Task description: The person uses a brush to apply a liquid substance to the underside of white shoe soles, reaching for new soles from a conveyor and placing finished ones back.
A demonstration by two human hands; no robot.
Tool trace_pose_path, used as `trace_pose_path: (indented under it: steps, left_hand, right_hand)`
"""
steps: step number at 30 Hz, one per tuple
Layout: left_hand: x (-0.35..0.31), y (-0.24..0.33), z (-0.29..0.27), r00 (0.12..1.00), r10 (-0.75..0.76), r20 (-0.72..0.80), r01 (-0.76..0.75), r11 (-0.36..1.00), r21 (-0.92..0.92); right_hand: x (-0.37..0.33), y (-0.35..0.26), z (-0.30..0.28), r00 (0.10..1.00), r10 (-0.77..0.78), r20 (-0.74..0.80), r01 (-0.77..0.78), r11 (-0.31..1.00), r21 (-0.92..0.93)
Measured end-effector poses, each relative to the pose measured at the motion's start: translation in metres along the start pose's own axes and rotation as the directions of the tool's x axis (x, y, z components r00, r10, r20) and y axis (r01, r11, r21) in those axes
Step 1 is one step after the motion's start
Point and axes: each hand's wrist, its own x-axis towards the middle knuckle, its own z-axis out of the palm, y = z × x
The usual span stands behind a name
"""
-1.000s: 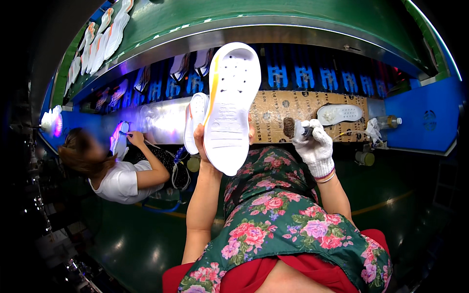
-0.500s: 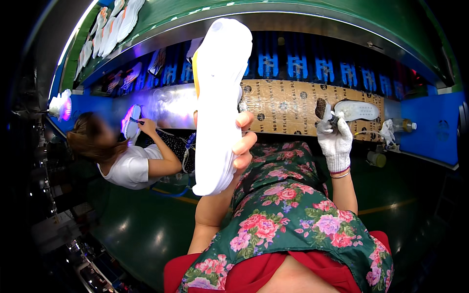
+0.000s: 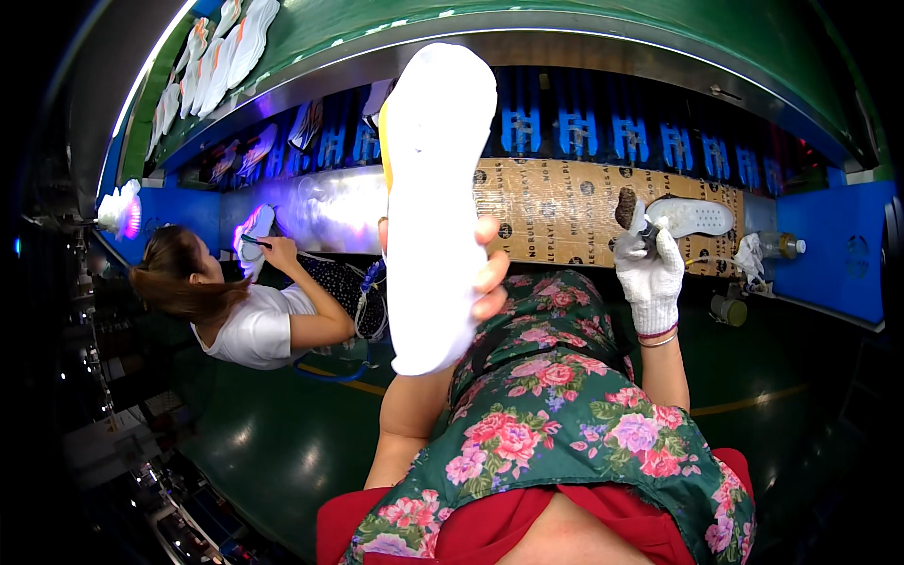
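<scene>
Taking the middle of the view as our dial, we had the green upper shelf point(image 3: 565, 30) biggest, curving across twelve. Below it ran the tabletop point(image 3: 330, 202), covered by printed cardboard point(image 3: 551, 212) from about one to three. At nine we noted a co-worker point(image 3: 250, 320) in a white shirt, busy with another sole point(image 3: 254, 235).

Main thing: the big white sole point(image 3: 435, 179) with a yellow side stripe, held up near twelve, well off the tabletop. Our left hand point(image 3: 490, 268) had its fingers clamped round it, tips showing on the three-o'clock edge. At three, our gloved right hand point(image 3: 652, 282) had its fingers closed on a dark-bristled brush point(image 3: 624, 209); the bristles were well apart from the held sole.

Next down, a greyish sole point(image 3: 702, 217) lay on the cardboard between two and three, just beyond the glove. We couldn't tell if glove and sole touched.

Progress, our call: partway. The held sole was picked up and the brush was in hand, but no brushing was under way. The sole's face glared too white to show any coating, so we couldn't log it as done or left. The greyish one looked set aside; its status was unclear too. Soles in a row point(image 3: 226, 66) sat on the shelf between ten and eleven, finished or not, we couldn't say.

Smallest: a clear bottle point(image 3: 783, 247) and a white rag point(image 3: 750, 254), both near three.
</scene>
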Motion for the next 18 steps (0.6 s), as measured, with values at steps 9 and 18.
trace_pose_path:
  steps: [9, 18]
  left_hand:
    - [0.003, 0.006, -0.063, 0.9, 0.124, -0.417, 0.292, 0.54, 0.789]
    - [0.015, -0.01, -0.067, 0.9, -0.041, -0.434, 0.427, 0.286, 0.858]
  right_hand:
    - [0.006, 0.008, 0.102, 0.911, -0.033, 0.41, 0.079, 0.992, -0.095]
    - [0.051, 0.034, 0.151, 0.769, -0.035, 0.638, 0.252, 0.934, -0.252]
